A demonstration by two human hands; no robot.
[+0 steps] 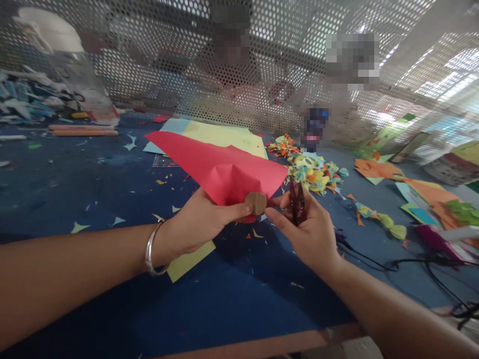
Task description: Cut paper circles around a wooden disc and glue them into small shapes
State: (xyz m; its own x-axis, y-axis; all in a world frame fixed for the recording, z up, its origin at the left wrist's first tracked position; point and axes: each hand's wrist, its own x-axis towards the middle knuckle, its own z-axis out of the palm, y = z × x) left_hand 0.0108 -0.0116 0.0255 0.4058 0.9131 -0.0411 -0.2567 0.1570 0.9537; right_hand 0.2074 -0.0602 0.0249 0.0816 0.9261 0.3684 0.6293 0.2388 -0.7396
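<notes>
My left hand (198,222) pinches a red sheet of paper (220,167) together with a small brown cardboard disc (256,203) pressed against its near edge. The sheet lifts off the table and points away to the left. My right hand (305,229) is closed round dark red scissors (297,202), whose blades stand upright just right of the disc. Its forefinger reaches toward the disc. A silver bangle (151,249) sits on my left wrist. Under my left hand lies a yellow paper scrap (189,259).
Blue table cover (93,189) strewn with paper snippets. Yellow and light-blue sheets (224,137) behind the red one. A heap of coloured cut-outs (312,172) at centre right, orange and green papers (430,197) far right, black cables (411,262). A mesh screen (149,60) with people behind it.
</notes>
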